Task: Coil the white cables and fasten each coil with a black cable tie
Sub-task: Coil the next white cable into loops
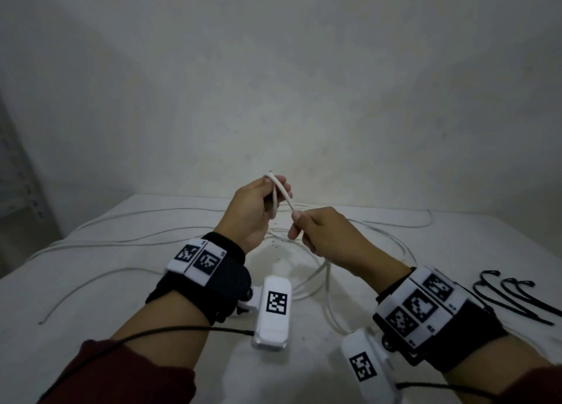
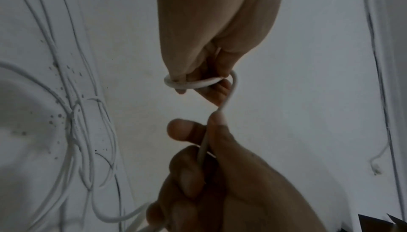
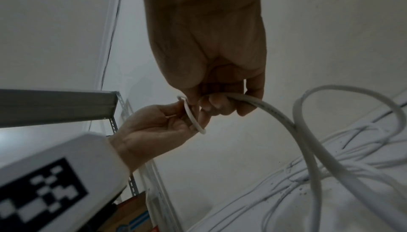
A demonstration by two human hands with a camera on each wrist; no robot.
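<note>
A white cable [image 1: 285, 196] runs taut between my two hands, raised above the table. My left hand [image 1: 272, 192] pinches a small loop of it, and in the left wrist view that loop [image 2: 191, 85] wraps round the fingertips of the left hand [image 2: 204, 80]. My right hand [image 1: 297, 222] grips the cable just below and to the right, fingers curled round it. In the right wrist view the cable [image 3: 275, 110] leaves the right hand [image 3: 218, 103] and curves down to the table. Three black cable ties [image 1: 514, 297] lie on the table to the right.
Several loose white cables [image 1: 137, 230] sprawl across the white table [image 1: 106, 312], some in wide rings under my hands. A plain wall stands close behind. A metal shelf [image 3: 55, 107] is to the left of the table.
</note>
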